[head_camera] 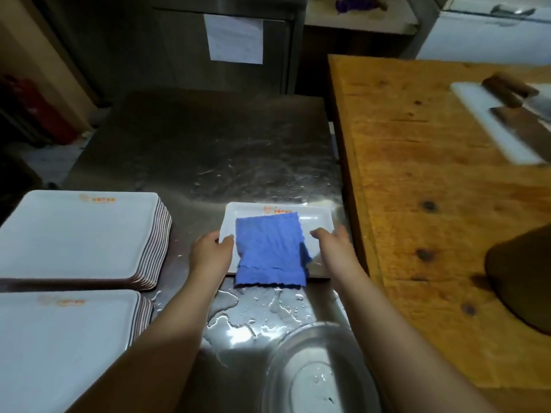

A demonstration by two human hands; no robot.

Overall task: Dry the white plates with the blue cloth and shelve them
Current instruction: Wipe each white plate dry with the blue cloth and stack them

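Note:
A white rectangular plate (316, 217) lies on the wet steel counter (208, 150). A blue cloth (269, 248) is spread over its middle and hangs past its near edge. My left hand (211, 248) grips the plate's left rim, thumb on top. My right hand (331, 241) is at the plate's right rim, blurred, fingers curled toward the edge. Two tall stacks of white plates stand at the left, one farther (80, 234) and one nearer (65, 347).
A steel bowl (316, 371) holding some water sits at the near edge. Puddles (238, 317) lie in front of the plate. A wooden table (432, 174) runs along the right, bearing a white cutting board (489, 126) with cleavers (518, 114).

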